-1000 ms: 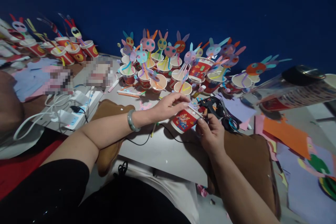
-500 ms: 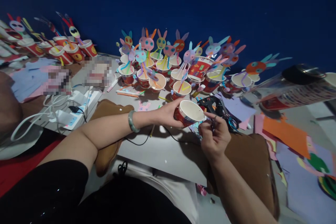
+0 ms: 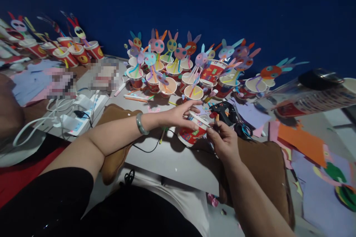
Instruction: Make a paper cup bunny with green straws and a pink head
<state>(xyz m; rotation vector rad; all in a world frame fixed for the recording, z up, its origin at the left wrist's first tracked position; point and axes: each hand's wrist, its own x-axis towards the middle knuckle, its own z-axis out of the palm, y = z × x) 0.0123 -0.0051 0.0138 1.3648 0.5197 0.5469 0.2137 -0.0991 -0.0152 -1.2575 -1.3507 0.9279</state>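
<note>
A red printed paper cup [image 3: 190, 136] with a white rim is tilted over the front of the table, its base toward me. My left hand [image 3: 182, 116], with a green bangle [image 3: 142, 123] on the wrist, straddles the cup near its rim. The thumb lies on the near wall and the other fingers reach behind the rim. At the cup's right edge, my right hand [image 3: 224, 141] is closed in a pinch. A small dark thing shows at its fingertips, too little of it to name. The inside of the cup is hidden from me.
Several paper cups with paper rabbit heads [image 3: 150, 58] stand behind my hands. Black-handled scissors [image 3: 243, 129] lie right of them, near coloured paper [image 3: 302, 140]. A stack of cups in plastic [image 3: 306, 100] is far right. Left are a power strip [image 3: 90, 113], cables and another person's arm [image 3: 12, 107].
The cup has turned from mouth toward me to base toward me and sits slightly lower left. My left hand has shifted to its rim; my right hand has moved slightly left.
</note>
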